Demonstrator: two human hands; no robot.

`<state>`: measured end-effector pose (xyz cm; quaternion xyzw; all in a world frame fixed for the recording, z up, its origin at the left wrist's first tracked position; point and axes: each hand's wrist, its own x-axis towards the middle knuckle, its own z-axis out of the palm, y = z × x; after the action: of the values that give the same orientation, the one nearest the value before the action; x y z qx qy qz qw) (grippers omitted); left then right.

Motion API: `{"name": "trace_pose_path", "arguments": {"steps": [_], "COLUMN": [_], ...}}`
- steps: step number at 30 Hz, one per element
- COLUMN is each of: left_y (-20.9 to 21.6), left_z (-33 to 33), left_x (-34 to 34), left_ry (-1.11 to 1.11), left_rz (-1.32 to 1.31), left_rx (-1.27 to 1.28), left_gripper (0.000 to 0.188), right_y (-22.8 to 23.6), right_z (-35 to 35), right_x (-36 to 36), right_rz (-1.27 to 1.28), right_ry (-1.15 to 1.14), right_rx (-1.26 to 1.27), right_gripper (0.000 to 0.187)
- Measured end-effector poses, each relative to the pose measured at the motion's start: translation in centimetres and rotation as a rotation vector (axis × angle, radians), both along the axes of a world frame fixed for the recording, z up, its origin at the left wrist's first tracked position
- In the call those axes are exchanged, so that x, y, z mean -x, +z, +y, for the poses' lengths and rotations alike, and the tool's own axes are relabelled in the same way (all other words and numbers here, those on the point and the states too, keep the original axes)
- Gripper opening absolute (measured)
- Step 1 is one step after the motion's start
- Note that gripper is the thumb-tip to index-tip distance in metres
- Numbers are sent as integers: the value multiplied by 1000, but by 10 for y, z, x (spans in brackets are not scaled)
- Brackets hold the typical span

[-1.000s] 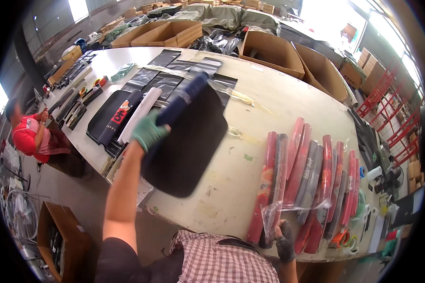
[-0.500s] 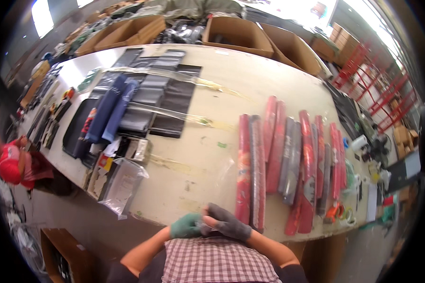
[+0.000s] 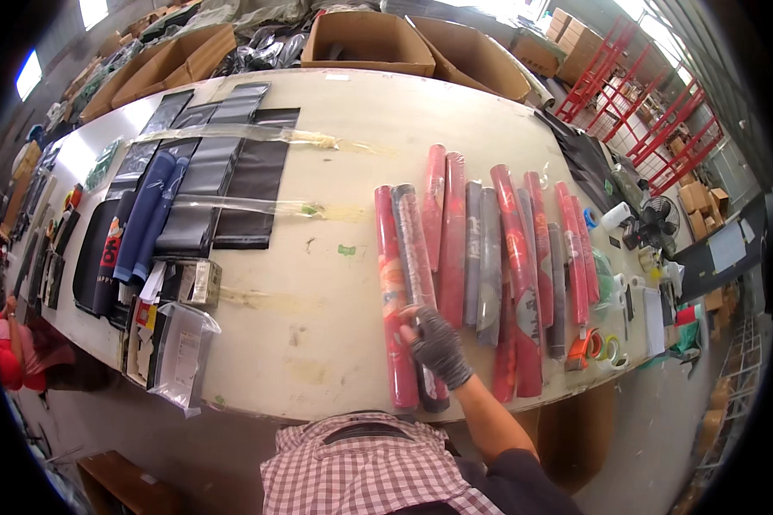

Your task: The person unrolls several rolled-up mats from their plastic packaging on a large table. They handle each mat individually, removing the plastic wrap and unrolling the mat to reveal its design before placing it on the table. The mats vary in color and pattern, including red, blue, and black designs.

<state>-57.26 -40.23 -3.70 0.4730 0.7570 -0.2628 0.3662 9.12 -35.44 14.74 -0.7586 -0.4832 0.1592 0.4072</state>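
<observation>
My right hand (image 3: pixel 439 345), in a dark grey glove with bare fingertips, reaches over the left end of a row of plastic-wrapped rolled mats. Its fingers curl over a dark grey patterned rolled mat (image 3: pixel 414 249). The fingertips meet the edge of the red rolled mat (image 3: pixel 391 257) lying just left of it. Both rolls lie lengthwise, pointing away from me, their near ends by the table's front edge. My left hand is out of sight.
More red and grey rolled mats (image 3: pixel 518 257) lie to the right, with tape rolls (image 3: pixel 579 350) near them. Black plastic bags (image 3: pixel 253 184) and blue rolls (image 3: pixel 146 215) are on the left. Open cartons (image 3: pixel 365 47) line the far edge. A person in red (image 3: pixel 7 352) is at far left.
My hands were together at the table's front edge. The right hand has moved forward onto the left rolls; the left hand has dropped from view. The whole view has shifted.
</observation>
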Motion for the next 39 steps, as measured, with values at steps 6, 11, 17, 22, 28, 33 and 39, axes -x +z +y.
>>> {"name": "trace_pose_path", "arguments": {"steps": [6,11,17,22,28,33,39], "left_y": [2,0,3,134,179,205,228], "left_z": [-21,37,134,144,157,167,211], "left_x": [-32,-42,-138,-294,-390,-416,-406], "left_ry": [105,-139,-836,-663,-770,-902,-691], "left_rz": [-81,-102,-393,-553,-813,-978,-1158], "left_rx": [3,119,162,-213,-449,-480,-604], "left_gripper": [43,43,43,37,31,28,46], "right_y": [-40,-63,-71,-63,-100,-81,8], "right_z": [0,20,102,127,184,179,131], "right_x": [-79,-115,-142,-159,-184,-195,-156], "right_rz": [-442,-544,-738,-533,-216,-144,431], "right_ry": [-76,-159,-79,-192,-510,-446,43], "right_rx": [61,-15,546,549,649,611,-101], "right_gripper": [28,23,16,24,49,54,46]}}
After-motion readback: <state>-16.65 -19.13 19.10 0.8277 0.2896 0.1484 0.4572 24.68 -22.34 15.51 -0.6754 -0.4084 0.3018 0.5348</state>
